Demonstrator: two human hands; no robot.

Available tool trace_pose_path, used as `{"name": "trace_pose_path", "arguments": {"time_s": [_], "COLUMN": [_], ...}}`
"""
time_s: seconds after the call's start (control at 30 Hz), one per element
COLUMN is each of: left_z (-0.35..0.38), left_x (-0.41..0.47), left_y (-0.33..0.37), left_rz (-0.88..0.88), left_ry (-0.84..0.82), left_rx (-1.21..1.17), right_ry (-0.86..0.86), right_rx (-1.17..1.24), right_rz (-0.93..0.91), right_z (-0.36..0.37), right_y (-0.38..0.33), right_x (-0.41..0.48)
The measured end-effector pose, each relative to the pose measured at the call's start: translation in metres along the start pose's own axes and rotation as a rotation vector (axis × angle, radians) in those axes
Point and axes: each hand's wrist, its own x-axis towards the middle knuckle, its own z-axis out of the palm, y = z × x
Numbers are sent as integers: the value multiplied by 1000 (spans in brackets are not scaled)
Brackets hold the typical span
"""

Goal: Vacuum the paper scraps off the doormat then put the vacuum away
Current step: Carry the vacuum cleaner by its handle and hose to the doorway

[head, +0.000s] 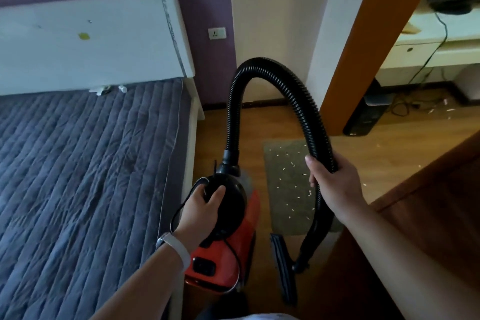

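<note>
Many scraps (293, 163) on doormat (283, 205); hose (270, 62) arches across; bed (78, 163) beside vacuum (248, 218).

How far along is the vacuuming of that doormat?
Nothing looks done yet: white paper scraps dot the grey-green doormat. In hand: the left hand holds the orange vacuum cleaner, and the right hand grips its black ribbed hose. Left: vacuuming, then storing it.

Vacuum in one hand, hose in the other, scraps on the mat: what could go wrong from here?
1. The cord loops loosely around the left hand gripping the vacuum; it might snag or trip the person.
2. The right hand grips the hose far from the nozzle, so the nozzle may swing and scatter paper scraps off the doormat.
</note>
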Motion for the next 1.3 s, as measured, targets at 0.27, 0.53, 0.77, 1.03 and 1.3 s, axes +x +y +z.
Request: {"name": "trace_pose_path", "arguments": {"time_s": [0.27, 0.53, 0.77, 1.03, 1.3], "left_z": [-76, -108, -93, -61, -38], "left_x": [136, 245, 341, 452, 543], "left_y": [35, 59, 78, 126, 186], "left_rz": [99, 135, 85, -33, 14], "left_ry": [-58, -30, -43, -44, -87], "left_rx": [41, 147, 176, 165, 190], "right_ry": [60, 39, 18, -28, 8], "right_rx": [-61, -21, 27, 102, 131], "right_rz": [-45, -8, 70, 114, 126], "right_z": [93, 139, 176, 217, 211], "right_y": [-61, -75, -58, -48, -60], "right_x": [90, 174, 276, 426, 526]}}
